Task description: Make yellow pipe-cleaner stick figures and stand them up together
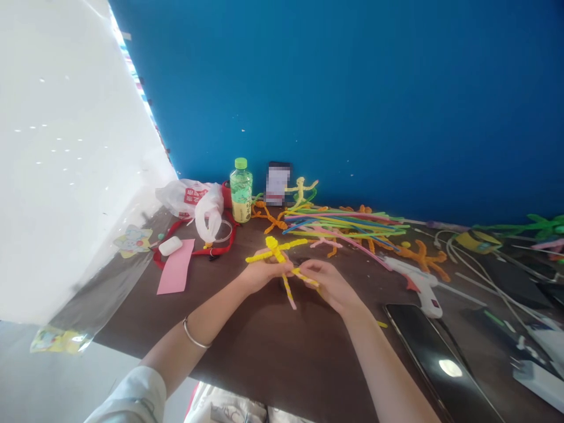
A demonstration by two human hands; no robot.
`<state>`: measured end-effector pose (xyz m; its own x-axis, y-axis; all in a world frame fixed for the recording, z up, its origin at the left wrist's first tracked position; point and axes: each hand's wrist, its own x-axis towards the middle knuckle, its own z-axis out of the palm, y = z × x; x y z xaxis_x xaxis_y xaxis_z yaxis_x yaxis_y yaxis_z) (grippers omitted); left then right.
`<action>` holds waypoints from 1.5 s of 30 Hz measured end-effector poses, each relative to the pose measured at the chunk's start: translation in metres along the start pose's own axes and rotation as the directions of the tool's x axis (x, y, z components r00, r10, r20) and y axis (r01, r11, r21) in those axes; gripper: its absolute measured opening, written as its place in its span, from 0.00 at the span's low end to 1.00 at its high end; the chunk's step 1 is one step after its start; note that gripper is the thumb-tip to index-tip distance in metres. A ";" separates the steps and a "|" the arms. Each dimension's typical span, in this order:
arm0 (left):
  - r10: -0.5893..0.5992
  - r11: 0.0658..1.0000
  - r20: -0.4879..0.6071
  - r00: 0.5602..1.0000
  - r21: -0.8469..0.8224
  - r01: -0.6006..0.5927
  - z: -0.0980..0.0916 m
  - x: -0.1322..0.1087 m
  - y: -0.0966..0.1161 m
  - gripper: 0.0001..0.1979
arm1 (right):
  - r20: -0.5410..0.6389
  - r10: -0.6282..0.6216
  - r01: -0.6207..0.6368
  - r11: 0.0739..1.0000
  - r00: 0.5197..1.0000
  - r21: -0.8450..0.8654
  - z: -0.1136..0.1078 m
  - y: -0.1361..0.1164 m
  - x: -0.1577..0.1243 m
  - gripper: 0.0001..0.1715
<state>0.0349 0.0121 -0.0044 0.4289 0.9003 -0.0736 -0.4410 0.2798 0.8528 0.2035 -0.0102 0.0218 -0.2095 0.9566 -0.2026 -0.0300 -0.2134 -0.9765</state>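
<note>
Above the table, a yellow pipe-cleaner figure (274, 249) with a round head, two outspread arms and two legs is held between my hands. My left hand (267, 275) is closed around its body from below. At one leg, the fingers of my right hand (326, 283) pinch the yellow pipe cleaner. The other leg hangs down and ends in a pale pinkish tip. Behind the hands lies a bundle of colored pipe cleaners (348, 223), with orange pipe-cleaner figures (423, 258) around it. A pale yellow figure (301, 189) stands at the back.
On the right are a white glue gun (425, 288), a large dark phone (440, 358) and cables (480, 285). A green-capped bottle (241, 191), plastic bag (194, 202), pink paper (176, 270) and white case (170, 245) sit to the left. A blue wall (343, 88) rises behind the table.
</note>
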 end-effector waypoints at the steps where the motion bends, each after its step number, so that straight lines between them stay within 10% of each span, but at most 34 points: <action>1: -0.024 0.998 -0.006 1.000 -0.056 0.024 0.000 0.000 -0.001 0.12 | 0.020 0.012 -0.013 0.998 1.000 0.062 0.001 0.003 0.001 0.14; 7: -0.004 0.968 -0.187 0.982 -0.248 -0.044 0.000 0.004 -0.006 0.10 | -0.147 -0.034 0.058 0.985 0.988 0.162 0.021 0.020 0.008 0.14; 13: 0.152 0.976 -0.342 0.927 -0.093 -0.195 0.002 0.006 -0.010 0.13 | -0.281 -0.307 0.205 0.918 0.909 -0.338 0.038 0.028 0.004 0.13; 17: 0.258 0.964 -0.407 0.876 0.050 -0.261 0.004 0.005 -0.010 0.13 | -0.143 -0.675 0.297 0.492 0.724 -0.818 0.037 0.031 0.000 0.09; 22: 0.335 0.936 -0.421 0.843 0.247 -0.249 0.005 0.003 -0.008 0.12 | 0.171 -0.785 0.227 -0.039 0.595 -0.973 0.031 0.029 -0.002 0.09; 29: 0.343 0.908 -0.293 0.892 0.348 -0.235 0.004 0.001 -0.005 0.09 | 0.287 -0.784 0.212 -0.202 0.551 -0.956 0.023 0.024 -0.001 0.10; 39: 0.321 0.901 -0.268 0.908 0.381 -0.206 0.008 0.000 -0.001 0.08 | 0.220 -0.805 0.315 -0.043 0.551 -0.948 0.021 0.023 -0.001 0.11; 45: 0.270 0.909 -0.152 0.951 0.366 -0.200 0.003 0.001 0.001 0.09 | -0.185 -0.614 0.331 0.627 0.768 -0.705 0.017 0.014 -0.001 0.07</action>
<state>0.0366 0.0122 -0.0019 0.1685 0.9823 0.0818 -0.1977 -0.0476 0.9791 0.1870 -0.0177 0.0101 0.0384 0.9019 0.4302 0.6011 0.3230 -0.7310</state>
